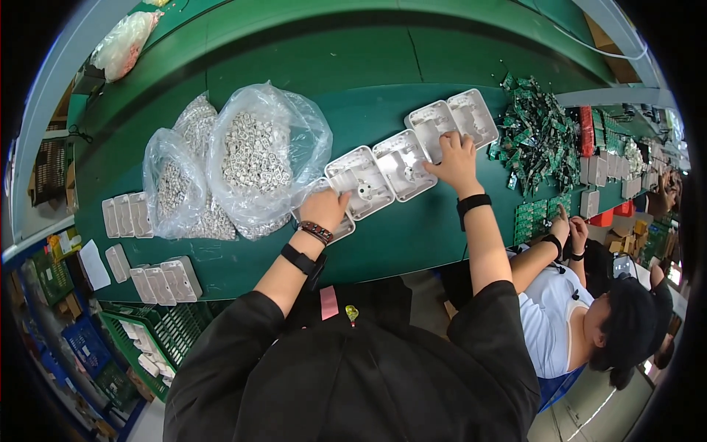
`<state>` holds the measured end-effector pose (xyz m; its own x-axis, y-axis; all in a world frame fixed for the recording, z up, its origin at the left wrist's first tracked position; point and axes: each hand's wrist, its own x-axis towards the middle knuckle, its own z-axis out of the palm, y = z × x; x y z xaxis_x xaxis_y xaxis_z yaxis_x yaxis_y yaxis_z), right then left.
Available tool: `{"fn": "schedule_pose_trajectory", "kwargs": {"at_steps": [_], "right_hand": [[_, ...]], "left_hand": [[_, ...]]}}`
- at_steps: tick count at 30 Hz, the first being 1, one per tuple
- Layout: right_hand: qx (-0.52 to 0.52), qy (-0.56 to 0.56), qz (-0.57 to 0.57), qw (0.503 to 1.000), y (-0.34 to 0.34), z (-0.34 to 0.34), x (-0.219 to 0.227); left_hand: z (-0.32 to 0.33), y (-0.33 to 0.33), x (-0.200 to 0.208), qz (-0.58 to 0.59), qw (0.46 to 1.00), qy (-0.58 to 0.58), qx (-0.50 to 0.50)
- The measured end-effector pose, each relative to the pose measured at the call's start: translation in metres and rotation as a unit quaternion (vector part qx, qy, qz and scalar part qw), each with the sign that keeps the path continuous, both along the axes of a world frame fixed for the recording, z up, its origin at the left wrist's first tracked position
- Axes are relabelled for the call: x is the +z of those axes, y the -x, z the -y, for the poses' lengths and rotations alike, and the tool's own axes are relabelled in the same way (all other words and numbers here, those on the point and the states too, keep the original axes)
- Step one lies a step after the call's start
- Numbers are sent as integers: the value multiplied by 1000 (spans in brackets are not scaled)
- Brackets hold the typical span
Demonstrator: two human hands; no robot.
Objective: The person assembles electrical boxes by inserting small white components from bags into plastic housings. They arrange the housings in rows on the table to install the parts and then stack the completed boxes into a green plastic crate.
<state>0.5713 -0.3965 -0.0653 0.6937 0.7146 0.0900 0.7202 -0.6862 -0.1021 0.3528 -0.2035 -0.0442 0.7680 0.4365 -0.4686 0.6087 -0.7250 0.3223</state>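
Several light grey plastic housings [359, 182] lie in a slanted row on the green table, open side up. My left hand [322, 209] is curled down over the nearest, leftmost housing [342, 230] and covers most of it. Its thumb shows, but its fingertips and whatever they hold are hidden. My right hand [457, 162] is over the right part of the row, its thumb apart from its bent fingers. The thumb is by the edge of a middle housing [401, 163], and the fingers reach over the housing [426, 118] beyond it. Small white parts sit inside some housings.
Clear plastic bags [254, 158] of small white parts stand left of the row. More housings [168, 281] lie at the table's left end, above a green crate [132, 353]. Green circuit boards [541, 132] are heaped at right, where a co-worker [563, 317] handles boards.
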Motion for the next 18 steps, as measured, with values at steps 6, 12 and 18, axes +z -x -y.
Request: {"fn": "schedule_pose_trajectory", "kwargs": {"at_steps": [6, 12, 18], "right_hand": [[-62, -19, 4, 998, 27, -4, -5], [-69, -37, 5, 997, 26, -4, -7], [-141, -20, -53, 988, 28, -16, -5]], "left_hand": [[-2, -8, 49, -49, 998, -20, 40], [64, -17, 14, 207, 973, -83, -61], [61, -43, 0, 268, 961, -65, -1]]}}
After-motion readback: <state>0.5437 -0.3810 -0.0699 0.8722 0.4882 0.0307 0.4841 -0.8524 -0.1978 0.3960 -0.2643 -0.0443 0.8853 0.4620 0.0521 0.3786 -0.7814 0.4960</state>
